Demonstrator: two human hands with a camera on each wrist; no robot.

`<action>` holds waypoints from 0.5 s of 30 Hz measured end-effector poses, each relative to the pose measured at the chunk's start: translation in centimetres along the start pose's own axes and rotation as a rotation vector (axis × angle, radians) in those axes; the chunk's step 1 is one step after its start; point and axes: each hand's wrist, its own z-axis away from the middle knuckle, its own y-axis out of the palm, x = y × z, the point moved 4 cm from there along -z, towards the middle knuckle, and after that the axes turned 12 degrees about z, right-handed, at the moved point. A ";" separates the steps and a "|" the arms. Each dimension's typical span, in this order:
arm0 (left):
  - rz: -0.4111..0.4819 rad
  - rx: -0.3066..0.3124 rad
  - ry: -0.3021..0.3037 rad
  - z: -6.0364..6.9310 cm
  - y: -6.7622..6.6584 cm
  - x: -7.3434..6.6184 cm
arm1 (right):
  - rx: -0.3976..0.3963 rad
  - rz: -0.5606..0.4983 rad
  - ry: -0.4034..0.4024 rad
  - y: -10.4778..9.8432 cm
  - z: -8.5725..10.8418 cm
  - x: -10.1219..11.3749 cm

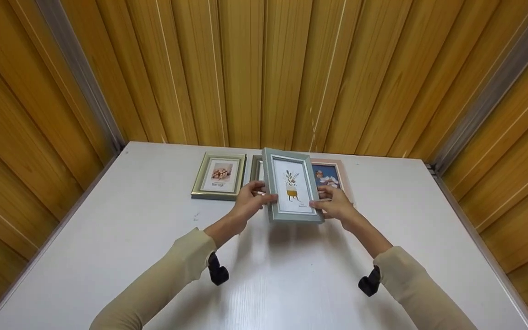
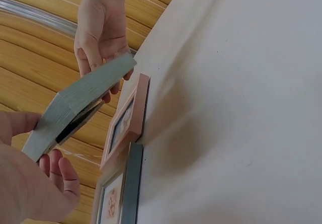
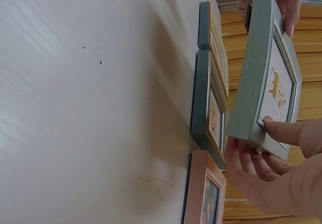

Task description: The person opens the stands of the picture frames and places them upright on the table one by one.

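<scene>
A grey-green picture frame (image 1: 271, 183) with a plant print is held above the white table, tilted, its picture facing the head camera. My left hand (image 1: 248, 204) grips its left edge, thumb on the front and fingers behind. At the lower right corner my right hand (image 1: 336, 205) pinches it the same way. In the left wrist view the held frame (image 2: 75, 100) shows its side and a dark gap at its back. The right wrist view shows the thumb of my right hand (image 3: 282, 173) on the front of the frame (image 3: 256, 78), fingers underneath.
A gold-green frame (image 1: 206, 175) lies at the back left of the white table (image 1: 122, 220). Another frame (image 1: 255, 168) is partly hidden behind the held one, and a pink frame (image 1: 344, 174) lies to the right. Wood-patterned walls (image 1: 241, 73) stand behind and at both sides.
</scene>
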 end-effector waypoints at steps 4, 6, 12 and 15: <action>0.005 0.035 0.041 0.8 0.6 -0.8 | 0.023 -0.041 -0.008 0.3 0.1 -0.1; 0.018 0.050 0.061 1.2 1.0 -1.2 | 0.040 -0.054 -0.017 0.5 0.3 -0.1; 0.031 0.081 0.104 2.7 2.5 -1.8 | 0.116 -0.153 -0.049 1.4 0.6 -0.1; 0.024 0.107 0.146 3.2 3.2 -2.4 | 0.160 -0.231 -0.051 1.9 0.6 0.1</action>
